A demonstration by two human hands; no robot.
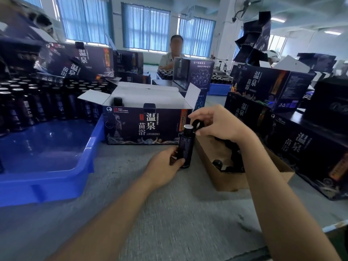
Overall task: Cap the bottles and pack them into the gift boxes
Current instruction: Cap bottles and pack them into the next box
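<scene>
The grey fabric-covered table (pixel 169 213) carries a job that looks to be in its early part. On the left, a large blue plastic tray (pixel 47 178) has its near half bare, while its far half is packed with rows of dark upright bottles (pixel 37 102). These look like the stock waiting to be done, though I cannot tell whether they are capped.

Beyond the hands stands an open dark-blue printed cardboard gift box (pixel 143 127), its white flaps up. Only one black-topped bottle (pixel 117 101) shows inside, at its left end, so most of this box seems unfilled. Closed gift boxes of the same print (pixel 271 85) are stacked on the right, and others sit at the far left. By their look these are finished or waiting.

At near right an open brown cardboard carton (pixel 226 178) holds loose black caps (pixel 217 163).

The left hand (pixel 163 166) has its grip curled round the lower body of a slim dark bottle with a pale uncovered mouth (pixel 185 146). It holds the bottle upright just in front of the open gift box.

The right hand (pixel 218 123) pinches a round black cap (pixel 198 126) in its fingertips, tilted and just beside the bottle's mouth on its right. The cap is not yet seated. Capping this bottle comes next, then packing it.
</scene>
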